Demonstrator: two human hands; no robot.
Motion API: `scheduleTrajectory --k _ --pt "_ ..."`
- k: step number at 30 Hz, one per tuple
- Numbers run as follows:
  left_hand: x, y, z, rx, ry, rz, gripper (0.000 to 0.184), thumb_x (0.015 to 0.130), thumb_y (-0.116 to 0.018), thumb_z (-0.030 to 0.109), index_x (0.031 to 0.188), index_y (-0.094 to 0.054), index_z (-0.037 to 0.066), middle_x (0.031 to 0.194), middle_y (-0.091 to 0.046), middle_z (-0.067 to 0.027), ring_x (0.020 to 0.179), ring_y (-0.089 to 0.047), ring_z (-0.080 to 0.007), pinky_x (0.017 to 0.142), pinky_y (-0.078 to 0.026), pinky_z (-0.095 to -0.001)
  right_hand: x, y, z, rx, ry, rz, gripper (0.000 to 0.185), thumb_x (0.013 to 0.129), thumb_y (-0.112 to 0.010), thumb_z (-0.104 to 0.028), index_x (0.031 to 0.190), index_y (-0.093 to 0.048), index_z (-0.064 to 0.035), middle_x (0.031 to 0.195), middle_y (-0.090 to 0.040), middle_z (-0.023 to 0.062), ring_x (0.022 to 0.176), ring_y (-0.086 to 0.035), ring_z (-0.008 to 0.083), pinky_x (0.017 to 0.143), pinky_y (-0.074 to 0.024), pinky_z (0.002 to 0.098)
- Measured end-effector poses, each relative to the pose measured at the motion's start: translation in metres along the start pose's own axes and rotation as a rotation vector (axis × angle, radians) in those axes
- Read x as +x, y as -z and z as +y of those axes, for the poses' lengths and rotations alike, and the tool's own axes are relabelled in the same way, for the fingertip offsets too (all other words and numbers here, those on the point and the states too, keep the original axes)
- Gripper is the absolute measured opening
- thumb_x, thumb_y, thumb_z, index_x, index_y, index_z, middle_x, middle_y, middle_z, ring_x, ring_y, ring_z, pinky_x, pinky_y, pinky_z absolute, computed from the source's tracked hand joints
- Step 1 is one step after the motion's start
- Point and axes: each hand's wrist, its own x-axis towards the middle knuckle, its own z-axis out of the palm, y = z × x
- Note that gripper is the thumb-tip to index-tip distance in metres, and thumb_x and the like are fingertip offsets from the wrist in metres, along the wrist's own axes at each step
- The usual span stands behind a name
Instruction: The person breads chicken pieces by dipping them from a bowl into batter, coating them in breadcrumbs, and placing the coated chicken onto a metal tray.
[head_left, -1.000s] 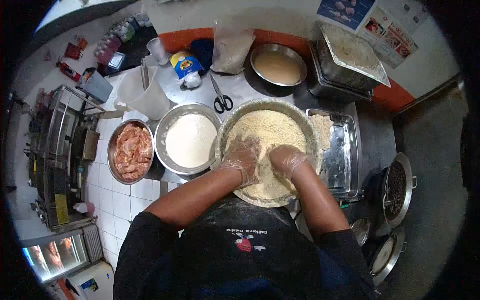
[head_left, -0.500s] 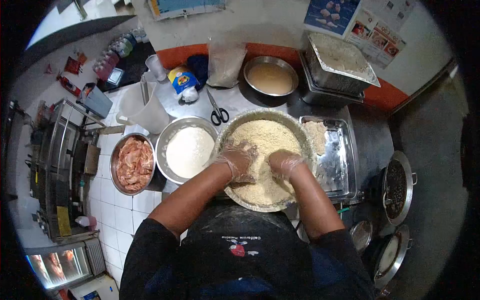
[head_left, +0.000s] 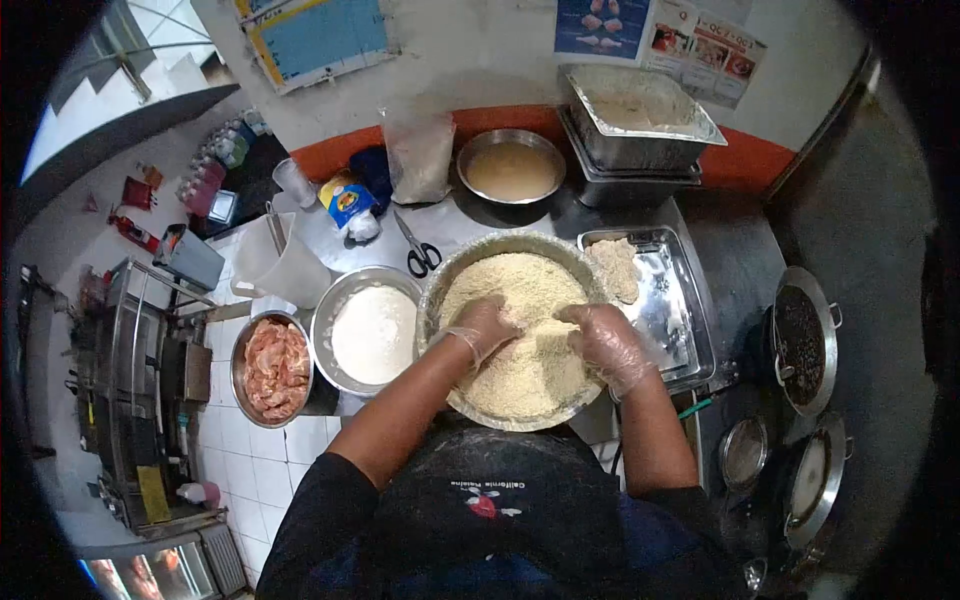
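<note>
Pale yellow breading crumbs (head_left: 515, 385) fill a wide metal bowl (head_left: 432, 300) in front of me. My left hand (head_left: 485, 328), in a clear plastic glove, is in the crumbs with its fingers bent inward; what lies under the fingertips is coated or hidden. My right hand (head_left: 608, 345), gloved too, is over the right side of the bowl, its fingers pointing left and its thumb apart from them beside a raised mound of crumbs. Left of the bowl sits a bowl of white batter (head_left: 375, 335), then a bowl of raw chicken pieces (head_left: 277, 368).
A metal tray (head_left: 675, 320) at the right holds a breaded piece (head_left: 613, 268). Scissors (head_left: 418, 247), a white pitcher (head_left: 285, 265), a bowl of cloudy liquid (head_left: 512, 170) and stacked pans (head_left: 640, 150) stand behind. Pans of dark oil (head_left: 800, 345) are at far right.
Both hands have come up from deeper in the crumbs, so more of the right hand shows. A mound has formed near it. The camera view has shifted slightly.
</note>
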Motion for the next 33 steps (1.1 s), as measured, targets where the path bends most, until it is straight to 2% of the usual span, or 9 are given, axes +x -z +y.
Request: scheduleTrajectory --k 5,10,12,16,21,24,28,30,33 --pt "-0.015 0.033 0.028 0.001 -0.328 -0.141 0.054 0.078 -0.082 0.011 0.127 -0.063 0.0 0.12 -0.07 -0.0168 0.111 -0.066 -0.0253 0.098 -0.05 -0.0358 -0.009 -0.004 0.021 0.12 0.022 0.106 0.059 0.073 -0.083 -0.011 0.128 -0.062 -0.0043 0.131 -0.064 0.0179 0.122 -0.061 0.0318 0.104 -0.0482 0.0406" --pt "-0.036 0.067 0.062 0.011 -0.475 -0.243 0.055 0.074 -0.08 0.003 0.125 -0.061 0.002 0.12 -0.068 -0.0114 0.112 -0.063 -0.0203 0.099 -0.049 -0.035 -0.002 -0.027 0.016 0.398 0.111 0.075 0.068 0.074 -0.088 -0.019 0.134 -0.058 -0.0041 0.142 -0.054 0.0124 0.128 -0.054 0.0298 0.105 -0.0473 0.0419" --pt "-0.04 0.07 0.065 -0.144 -0.365 -0.33 0.055 0.074 -0.079 -0.002 0.125 -0.061 0.003 0.12 -0.067 -0.009 0.112 -0.062 -0.0185 0.1 -0.049 -0.0349 -0.005 -0.033 0.006 1.282 -0.067 -0.068 0.063 0.078 -0.088 -0.022 0.131 -0.06 -0.0004 0.127 -0.061 0.0124 0.118 -0.059 0.0231 0.1 -0.0498 0.0365" --pt "-0.032 0.051 0.026 -0.276 -0.371 -0.205 0.056 0.077 -0.08 -0.001 0.128 -0.055 -0.002 0.124 -0.065 -0.01 0.119 -0.059 -0.0182 0.105 -0.046 -0.0337 0.011 -0.053 0.033 1.022 0.02 -0.092 0.035 0.086 -0.079 -0.017 0.112 -0.068 0.0031 0.104 -0.068 0.0122 0.097 -0.066 0.0209 0.082 -0.0539 0.0375" --pt "-0.065 0.059 0.012 0.136 -0.118 -0.151 0.098 0.076 -0.086 0.032 0.149 -0.036 -0.009 0.137 -0.056 -0.0309 0.129 -0.056 -0.0389 0.111 -0.042 -0.0413 0.018 -0.039 0.018 0.469 -0.02 -0.133 0.032 0.085 -0.074 -0.019 0.108 -0.069 0.0023 0.1 -0.069 0.0178 0.092 -0.068 0.028 0.082 -0.0535 0.0389" --pt "-0.082 0.06 0.001 0.153 -0.09 -0.096 0.097 0.076 -0.086 0.03 0.149 -0.035 -0.01 0.14 -0.054 -0.0302 0.129 -0.055 -0.0403 0.112 -0.042 -0.0414 0.024 -0.056 0.041 0.475 -0.09 -0.145 0.031 0.084 -0.073 -0.015 0.109 -0.068 0.0024 0.1 -0.069 0.0186 0.091 -0.068 0.0282 0.081 -0.0533 0.0392" --pt "-0.111 0.068 -0.01 -0.205 -0.079 -0.119 0.089 0.081 -0.082 0.019 0.154 -0.035 0.003 0.143 -0.051 -0.0242 0.122 -0.059 -0.0323 0.105 -0.048 -0.0411 0.025 -0.014 0.06 0.649 -0.087 -0.082 0.024 0.089 -0.067 -0.008 0.111 -0.066 0.0008 0.096 -0.068 0.0071 0.088 -0.065 0.0158 0.078 -0.0537 0.0343" --pt "-0.123 0.072 -0.012 -0.276 -0.06 -0.139 0.086 0.082 -0.08 0.015 0.156 -0.035 0.008 0.146 -0.05 -0.0207 0.121 -0.059 -0.0285 0.102 -0.05 -0.0403 0.019 0.012 0.076 1.073 -0.086 0.129 0.017 0.09 -0.064 -0.004 0.106 -0.065 -0.0001 0.094 -0.064 0.0011 0.086 -0.061 0.0108 0.075 -0.0527 0.0292" --pt "-0.13 0.075 -0.029 -0.367 -0.199 -0.108 0.086 0.082 -0.08 0.014 0.155 -0.036 0.007 0.139 -0.053 -0.0154 0.111 -0.058 -0.0227 0.098 -0.05 -0.0367 0.009 0.065 0.094 0.825 -0.048 0.293 0.011 0.089 -0.061 -0.001 0.1 -0.064 -0.0028 0.09 -0.06 -0.0012 0.082 -0.057 0.0086 0.073 -0.0501 0.0264"
